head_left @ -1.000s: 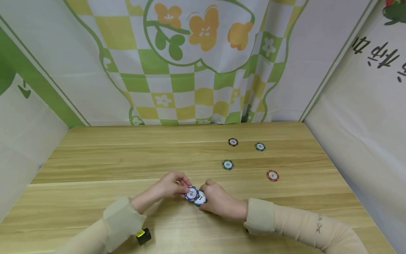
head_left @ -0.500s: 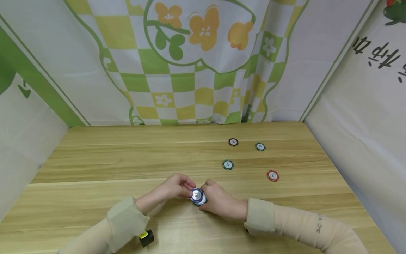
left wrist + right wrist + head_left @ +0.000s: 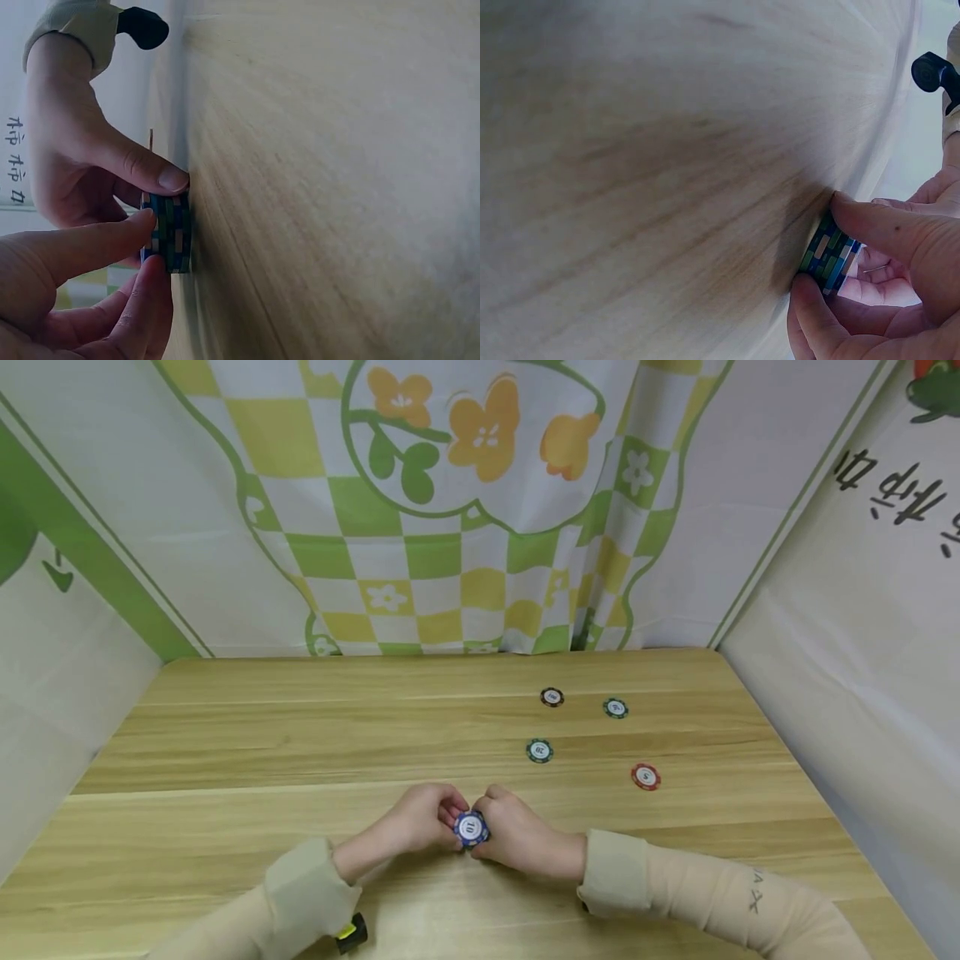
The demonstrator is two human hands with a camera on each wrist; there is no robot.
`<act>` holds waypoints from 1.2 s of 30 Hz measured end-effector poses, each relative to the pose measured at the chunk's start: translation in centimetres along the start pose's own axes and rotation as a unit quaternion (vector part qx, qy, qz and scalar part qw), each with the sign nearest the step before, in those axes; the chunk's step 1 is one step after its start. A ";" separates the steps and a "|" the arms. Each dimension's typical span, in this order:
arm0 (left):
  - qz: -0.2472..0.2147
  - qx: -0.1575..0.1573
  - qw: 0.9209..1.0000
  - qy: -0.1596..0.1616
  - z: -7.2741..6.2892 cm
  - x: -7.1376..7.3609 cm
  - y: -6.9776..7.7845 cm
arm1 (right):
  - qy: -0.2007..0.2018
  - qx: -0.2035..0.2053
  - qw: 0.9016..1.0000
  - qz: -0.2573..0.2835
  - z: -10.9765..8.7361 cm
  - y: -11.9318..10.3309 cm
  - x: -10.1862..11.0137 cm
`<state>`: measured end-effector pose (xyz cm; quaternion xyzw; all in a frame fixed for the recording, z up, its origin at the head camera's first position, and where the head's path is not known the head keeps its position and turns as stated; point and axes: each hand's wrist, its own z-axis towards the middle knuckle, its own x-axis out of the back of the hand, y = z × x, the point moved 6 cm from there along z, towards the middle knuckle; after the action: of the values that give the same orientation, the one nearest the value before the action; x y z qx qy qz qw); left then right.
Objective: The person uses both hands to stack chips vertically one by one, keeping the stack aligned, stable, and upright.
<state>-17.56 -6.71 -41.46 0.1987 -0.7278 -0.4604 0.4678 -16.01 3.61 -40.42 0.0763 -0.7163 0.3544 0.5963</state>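
Observation:
Low over the wooden table, near the middle of its front half, both hands meet at a small stack of poker chips. On top lies a blue chip marked 10; blue and green edges show below it in the left wrist view. My right hand grips the stack from the right, its thumb against the edge. From the left, my left hand has thumb and fingers at the stack's rim, pinching the upper chips. The lower chips are hidden from above.
Loose chips lie on the table to the right: a black one, a green one, a green 20 and a red 5. A patterned curtain hangs along the back edge.
My left hand has moved slightly right and toward me, bringing the blue 10 chip over the chips in my right hand until they line up. The right hand stays put.

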 end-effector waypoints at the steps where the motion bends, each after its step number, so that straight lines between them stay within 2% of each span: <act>1: 0.006 -0.002 1.000 0.003 0.0 0.0 0.1 | 0.000 0.001 1.000 0.001 0.0 0.0 0.0; 7: 0.036 -0.006 0.999 0.013 -0.2 -0.1 0.2 | 0.002 0.005 1.000 0.004 0.0 -0.2 0.0; 18: 0.115 -0.048 0.992 0.023 -0.6 -0.3 0.9 | 0.000 0.008 1.000 0.005 0.1 -0.4 0.0; 25: 0.145 -0.040 0.988 0.015 -0.6 -0.8 0.8 | 0.001 0.009 1.000 0.008 0.2 -0.4 -0.1; 30: 0.174 -0.044 0.983 0.022 -0.5 -0.9 0.9 | 0.010 0.018 1.000 0.005 0.2 -0.4 0.0; 36: 0.210 -0.069 0.975 0.033 -0.4 -1.1 1.4 | 0.008 0.023 1.000 0.001 0.1 -0.2 0.2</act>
<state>-16.51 -5.37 -40.76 0.0240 -0.7038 -0.3942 0.5905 -16.01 3.47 -40.15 0.0866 -0.7035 0.3722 0.5992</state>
